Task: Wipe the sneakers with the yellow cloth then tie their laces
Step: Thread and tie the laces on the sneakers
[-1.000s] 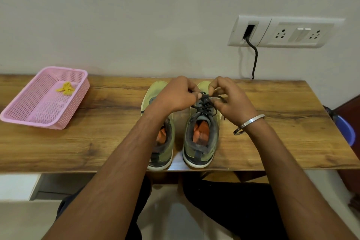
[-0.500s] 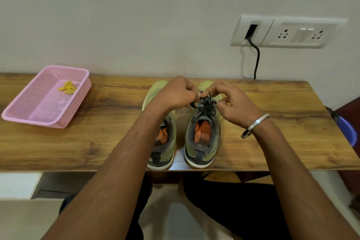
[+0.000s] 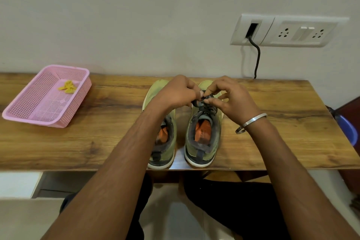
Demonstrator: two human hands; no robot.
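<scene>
In the head view, we are working at the centre of the frame, where the two sneakers are standing side by side on the wooden desk (image 3: 272, 142), heels at the near edge and toes pointing away toward the wall, so each long axis is running up and down the picture. That placement is probably deliberate: with the openings facing us, the laces are lying within easy reach of both hands. Our left hand (image 3: 175, 93) is curling over the gap between the shoes and pinching the dark laces (image 3: 206, 106) of the right sneaker (image 3: 202, 138) just above its tongue, while our right hand (image 3: 231, 101) is pinching the same laces from the other side, fingertips nearly meeting the left's; we judge we are forming or tightening the knot, though the exact loop is too small to make out. The left sneaker (image 3: 165, 142) is sitting partly under our left forearm, and we cannot tell whether its laces are tied. At the upper left, well apart from the shoes, the yellow cloth (image 3: 68, 86) is lying crumpled inside the pink basket (image 3: 46, 121), which suggests the wiping is finished and it is being kept out of the way.
</scene>
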